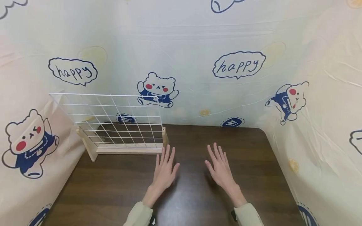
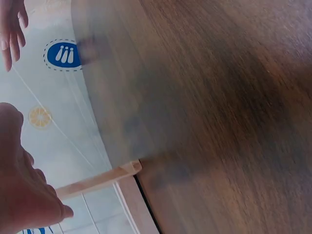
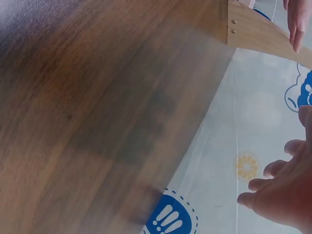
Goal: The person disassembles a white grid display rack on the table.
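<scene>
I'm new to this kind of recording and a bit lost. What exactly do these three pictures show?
There is no machine here: you are seeing a person's bare left hand and right hand. The wide picture comes from a camera worn on the head, looking forward and down. The other two come from cameras worn on the left and right wrists, so the scene looks tilted there.

Below the hands is a brown table. On it, toward the person's left, a white wire grid stands in a pale wooden stand. The left hand is the nearer one to it. A patterned sheet hangs behind. Neither hand holds anything; the fingers are fairly straight.
</scene>
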Demonstrator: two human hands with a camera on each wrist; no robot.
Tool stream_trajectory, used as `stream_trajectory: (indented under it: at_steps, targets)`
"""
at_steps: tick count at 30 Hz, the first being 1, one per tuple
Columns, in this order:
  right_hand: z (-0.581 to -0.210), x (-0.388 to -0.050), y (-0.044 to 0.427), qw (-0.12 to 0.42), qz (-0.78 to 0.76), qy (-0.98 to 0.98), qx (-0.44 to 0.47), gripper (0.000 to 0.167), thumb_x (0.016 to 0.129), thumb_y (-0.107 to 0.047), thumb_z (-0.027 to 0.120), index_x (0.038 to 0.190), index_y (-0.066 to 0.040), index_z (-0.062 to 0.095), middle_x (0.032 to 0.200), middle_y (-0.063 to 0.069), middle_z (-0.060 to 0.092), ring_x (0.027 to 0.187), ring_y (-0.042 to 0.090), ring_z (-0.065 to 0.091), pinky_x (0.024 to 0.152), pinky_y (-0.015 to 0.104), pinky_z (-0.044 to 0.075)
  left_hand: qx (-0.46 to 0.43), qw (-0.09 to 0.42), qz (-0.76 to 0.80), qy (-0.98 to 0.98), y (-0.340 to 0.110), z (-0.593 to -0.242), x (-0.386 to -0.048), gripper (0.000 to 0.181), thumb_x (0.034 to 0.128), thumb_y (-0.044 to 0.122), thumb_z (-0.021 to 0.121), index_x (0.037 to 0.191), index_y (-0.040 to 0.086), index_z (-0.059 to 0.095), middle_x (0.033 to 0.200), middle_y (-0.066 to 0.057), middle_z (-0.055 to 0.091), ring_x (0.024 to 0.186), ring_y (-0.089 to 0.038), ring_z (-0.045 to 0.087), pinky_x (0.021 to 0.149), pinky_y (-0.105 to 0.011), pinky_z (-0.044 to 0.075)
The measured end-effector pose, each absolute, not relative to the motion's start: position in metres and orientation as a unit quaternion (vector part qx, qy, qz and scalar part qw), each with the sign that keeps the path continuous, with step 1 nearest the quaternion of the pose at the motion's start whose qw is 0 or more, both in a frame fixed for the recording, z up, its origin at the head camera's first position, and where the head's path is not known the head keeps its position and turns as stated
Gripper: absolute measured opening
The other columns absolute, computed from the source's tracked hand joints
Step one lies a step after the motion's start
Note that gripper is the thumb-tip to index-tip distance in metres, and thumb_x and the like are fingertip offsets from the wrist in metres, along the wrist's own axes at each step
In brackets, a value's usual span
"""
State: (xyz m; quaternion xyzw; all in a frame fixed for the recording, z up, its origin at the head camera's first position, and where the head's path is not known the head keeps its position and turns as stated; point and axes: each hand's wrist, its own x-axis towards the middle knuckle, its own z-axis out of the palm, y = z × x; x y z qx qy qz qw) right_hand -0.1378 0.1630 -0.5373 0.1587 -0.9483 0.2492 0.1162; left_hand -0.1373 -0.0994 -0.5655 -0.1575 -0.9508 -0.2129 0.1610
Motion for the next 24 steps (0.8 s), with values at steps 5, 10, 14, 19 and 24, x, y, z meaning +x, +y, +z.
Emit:
stream_trajectory:
  at_steps: [5,10,14,19,24]
  targets:
    - [-0.537,-0.14,0.161,0.104,0.292,-0.935,0.173,0.063,0.1,-0.027,0.054,0.154,-0.018,0.024,0.16,0.008,0.013,0.145,0.03,0.015,0.113,0.056,0.022,-0.165,0.164,-0.266,-0.935,-0.111,-0.568,-0.136,0.061,0.1011,0.03,0.048,0.152,0.006,0.025,0.158,-0.017,0.016,0.145,-0.035,0.013,0.111,-0.062,0.021]
    - [-0.537,-0.144,0.159,0.098,0.352,-0.913,0.183,0.058,0.099,-0.018,0.057,0.152,-0.016,0.032,0.157,0.005,0.024,0.141,0.031,0.027,0.109,0.055,0.031,-0.165,0.179,-0.327,-0.913,-0.126,-0.569,-0.135,0.059,0.0985,0.02,0.054,0.151,0.005,0.03,0.156,-0.016,0.025,0.142,-0.036,0.025,0.109,-0.062,0.023]
    - [-0.541,-0.149,0.158,0.098,0.393,-0.895,0.189,0.056,0.099,-0.013,0.057,0.15,-0.013,0.035,0.154,0.006,0.03,0.137,0.033,0.035,0.109,0.052,0.032,-0.163,0.189,-0.368,-0.896,-0.14,-0.57,-0.136,0.056,0.0981,0.014,0.054,0.149,0.004,0.034,0.154,-0.017,0.03,0.139,-0.038,0.03,0.108,-0.063,0.024]
    - [-0.544,-0.15,0.157,0.105,0.415,-0.883,0.193,0.056,0.098,-0.012,0.058,0.15,-0.015,0.036,0.152,0.006,0.034,0.135,0.031,0.038,0.109,0.05,0.033,-0.155,0.192,-0.412,-0.877,-0.157,-0.57,-0.136,0.052,0.0992,0.009,0.052,0.148,0.002,0.035,0.152,-0.019,0.033,0.138,-0.038,0.032,0.109,-0.057,0.027]
    - [-0.545,-0.153,0.155,0.123,0.434,-0.869,0.203,0.056,0.095,-0.006,0.061,0.147,-0.012,0.04,0.147,0.01,0.042,0.132,0.03,0.043,0.107,0.047,0.036,-0.129,0.208,-0.437,-0.866,-0.178,-0.57,-0.139,0.048,0.1006,0.007,0.049,0.147,0.001,0.036,0.149,-0.016,0.04,0.135,-0.032,0.038,0.114,-0.028,0.025]
